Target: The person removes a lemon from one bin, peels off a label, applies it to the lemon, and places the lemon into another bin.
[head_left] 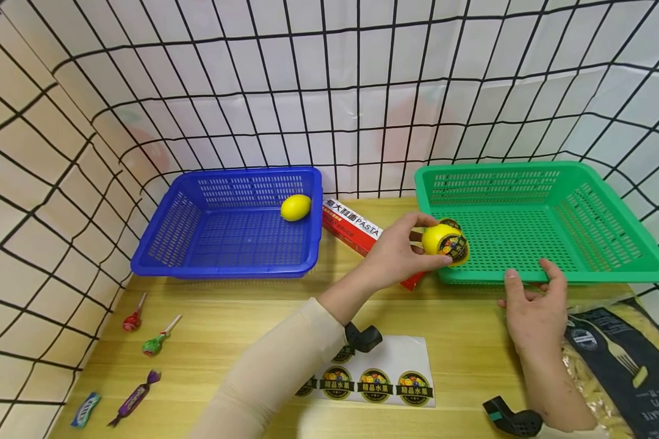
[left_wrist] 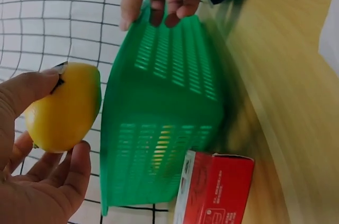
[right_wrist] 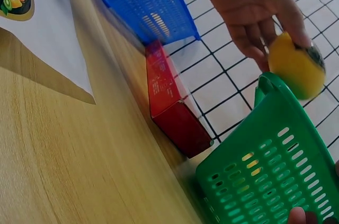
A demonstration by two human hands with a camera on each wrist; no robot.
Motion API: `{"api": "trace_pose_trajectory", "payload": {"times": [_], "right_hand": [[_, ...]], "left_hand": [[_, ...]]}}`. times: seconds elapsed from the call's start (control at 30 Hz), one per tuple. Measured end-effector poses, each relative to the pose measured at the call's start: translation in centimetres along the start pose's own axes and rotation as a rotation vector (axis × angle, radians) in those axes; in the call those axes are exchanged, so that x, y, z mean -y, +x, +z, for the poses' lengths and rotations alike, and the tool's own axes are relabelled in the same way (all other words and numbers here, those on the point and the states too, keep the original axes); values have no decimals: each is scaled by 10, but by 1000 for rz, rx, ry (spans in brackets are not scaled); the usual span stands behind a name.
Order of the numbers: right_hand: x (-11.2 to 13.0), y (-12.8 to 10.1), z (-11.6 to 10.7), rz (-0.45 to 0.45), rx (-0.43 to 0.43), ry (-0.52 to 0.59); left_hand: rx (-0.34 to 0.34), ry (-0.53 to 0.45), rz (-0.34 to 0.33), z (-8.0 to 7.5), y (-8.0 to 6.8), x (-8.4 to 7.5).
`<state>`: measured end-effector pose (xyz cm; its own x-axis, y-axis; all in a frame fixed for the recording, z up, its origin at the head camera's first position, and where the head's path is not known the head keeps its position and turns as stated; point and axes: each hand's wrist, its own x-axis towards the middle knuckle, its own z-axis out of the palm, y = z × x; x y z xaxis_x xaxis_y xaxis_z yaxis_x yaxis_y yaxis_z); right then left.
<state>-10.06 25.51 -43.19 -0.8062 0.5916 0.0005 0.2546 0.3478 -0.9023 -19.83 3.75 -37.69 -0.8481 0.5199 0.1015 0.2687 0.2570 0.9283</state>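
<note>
— What is in your left hand (head_left: 401, 253)?
— My fingers (left_wrist: 32, 89) grip a yellow lemon (head_left: 441, 239) with a round sticker (head_left: 454, 246) on it. I hold it over the front left corner of the green basket (head_left: 609, 268).
— And your right hand (head_left: 534, 305)?
— It rests on the front rim of that basket, fingers relaxed, holding nothing.
— Anything nearby?
— A red box (head_left: 357, 231) lies on the surface (head_left: 225, 317) between the green basket and the blue basket (head_left: 159, 244), where another lemon (head_left: 295, 207) lies.
</note>
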Motion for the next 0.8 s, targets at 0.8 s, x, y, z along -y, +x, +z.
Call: {"api": "trace_pose_trajectory", "payload": {"times": [0.8], "right_hand": [[-2, 2, 4, -18, -25, 10]], "left_hand": [[33, 485, 104, 29, 33, 4]]}}
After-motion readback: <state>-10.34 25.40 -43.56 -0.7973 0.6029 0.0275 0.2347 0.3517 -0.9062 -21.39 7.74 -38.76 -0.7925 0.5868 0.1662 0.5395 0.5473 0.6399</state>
